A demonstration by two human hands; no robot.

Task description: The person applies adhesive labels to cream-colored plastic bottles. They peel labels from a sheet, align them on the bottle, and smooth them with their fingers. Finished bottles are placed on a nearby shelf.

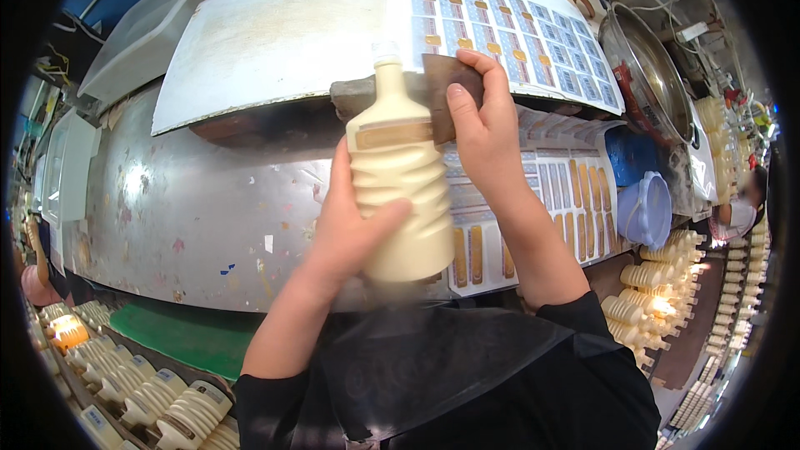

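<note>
My left hand [350, 221] is wrapped round the ribbed body of a cream-coloured bottle [406, 237], which stands tilted in front of me with its narrow neck pointing away. A tan and gold label band [396, 135] runs across the bottle's shoulder. In my right hand [485, 121], pinched between thumb and fingers, is a thin brown flat scraper [440, 93]. Its edge is at the right side of the bottle, beside the band; whether it touches cannot be made out. Behind the bottle's neck lies a grey block [354, 100].
A white board [275, 42] carries a decal sheet [508, 33]; more gold-printed sheets [575, 200] lie below it. Right are a blue bucket [646, 208] and a metal basin [646, 67]. Rows of cream bottles [179, 408] flank the metal table [192, 217]. Other people show at both edges.
</note>
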